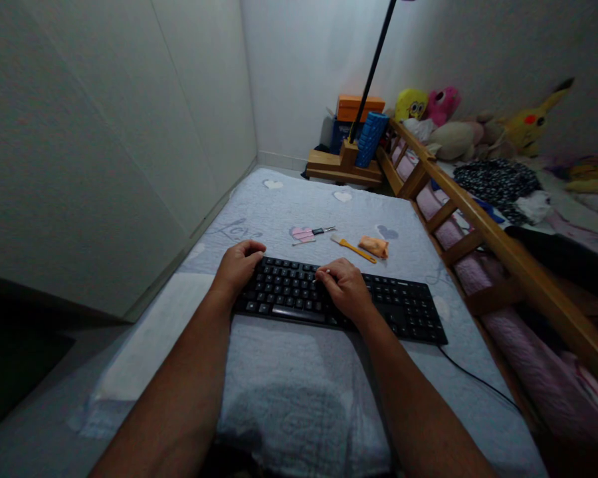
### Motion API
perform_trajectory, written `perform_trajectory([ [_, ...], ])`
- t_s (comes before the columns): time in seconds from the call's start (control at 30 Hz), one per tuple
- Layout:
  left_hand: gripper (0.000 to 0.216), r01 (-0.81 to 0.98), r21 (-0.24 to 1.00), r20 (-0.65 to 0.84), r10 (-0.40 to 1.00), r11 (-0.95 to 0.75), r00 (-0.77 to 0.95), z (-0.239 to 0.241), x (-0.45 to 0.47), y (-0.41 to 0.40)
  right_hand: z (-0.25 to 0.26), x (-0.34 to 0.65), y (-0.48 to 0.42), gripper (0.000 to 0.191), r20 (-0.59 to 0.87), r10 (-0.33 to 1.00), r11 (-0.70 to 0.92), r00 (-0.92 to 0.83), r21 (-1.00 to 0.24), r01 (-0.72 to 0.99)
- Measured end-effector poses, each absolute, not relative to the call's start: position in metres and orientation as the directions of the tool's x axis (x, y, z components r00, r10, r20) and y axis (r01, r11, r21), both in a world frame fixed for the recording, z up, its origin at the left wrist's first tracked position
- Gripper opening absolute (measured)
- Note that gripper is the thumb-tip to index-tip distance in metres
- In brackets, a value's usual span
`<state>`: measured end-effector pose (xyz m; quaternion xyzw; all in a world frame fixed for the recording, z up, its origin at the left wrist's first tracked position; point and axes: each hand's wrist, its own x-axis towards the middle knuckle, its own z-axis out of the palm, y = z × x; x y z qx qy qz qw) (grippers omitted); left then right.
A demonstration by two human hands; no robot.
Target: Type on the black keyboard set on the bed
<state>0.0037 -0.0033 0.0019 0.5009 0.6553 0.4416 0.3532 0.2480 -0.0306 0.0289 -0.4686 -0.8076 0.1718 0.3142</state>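
A black keyboard [299,292] lies flat on the quilted cover, with its cable running off at the lower right. My left hand [236,269] grips the keyboard's upper left corner, thumb along the edge and some fingers out of sight. Over the middle keys, my right hand [346,285] pinches a thin white cotton swab [327,271], its tip down among the keys. Beyond the keyboard lie another cotton swab [303,243], a small tool with a black handle and wire ends [321,231], a yellow-handled brush [355,249] and a crumpled orange cloth or packet [373,247].
A pale heart-patterned cover [289,352] spreads under everything. On the right runs a wooden bed rail [458,192], with plush toys [443,106] and bedding behind it. White cabinet panels [129,133] stand at left. A black pole [373,66] rises near boxes at the back.
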Motion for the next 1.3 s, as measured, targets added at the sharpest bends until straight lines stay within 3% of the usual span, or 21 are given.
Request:
perform_trajectory([
  [1.3, 0.024, 0.322, 0.94, -0.027, 0.965, 0.113, -0.26, 0.005, 0.005, -0.004, 0.029, 0.249, -0.031, 0.016, 0.33, 0.871, 0.491, -0.363, -0.593, 0.638],
])
